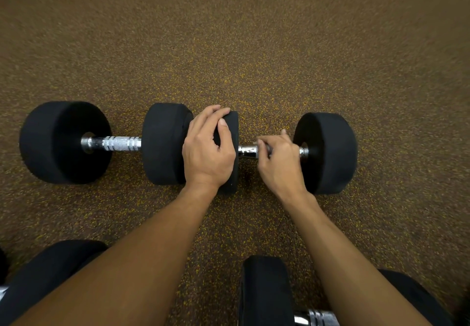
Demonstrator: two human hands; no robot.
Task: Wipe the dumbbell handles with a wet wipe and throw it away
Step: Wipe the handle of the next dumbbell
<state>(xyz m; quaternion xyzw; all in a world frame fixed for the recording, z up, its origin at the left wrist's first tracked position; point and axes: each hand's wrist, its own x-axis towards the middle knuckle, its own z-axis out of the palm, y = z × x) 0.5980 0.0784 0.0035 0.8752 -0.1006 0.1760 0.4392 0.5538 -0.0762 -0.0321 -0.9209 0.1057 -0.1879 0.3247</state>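
Observation:
Two black dumbbells lie end to end on the floor. The left dumbbell (165, 143) has a bare chrome handle (114, 143) and nobody touches it. My left hand (207, 152) grips the top of the left head (230, 124) of the right dumbbell (328, 152). My right hand (278, 159) is curled over that dumbbell's chrome handle (248, 151), fingers closed around the bar close to the right head. No wet wipe shows; anything under my right fingers is hidden.
The floor is brown rubber flecked with yellow (254, 45). Near the bottom edge lie more black dumbbells, one at lower left (45, 274) and one at lower right (264, 292) with a chrome bar (315, 318), partly under my forearms.

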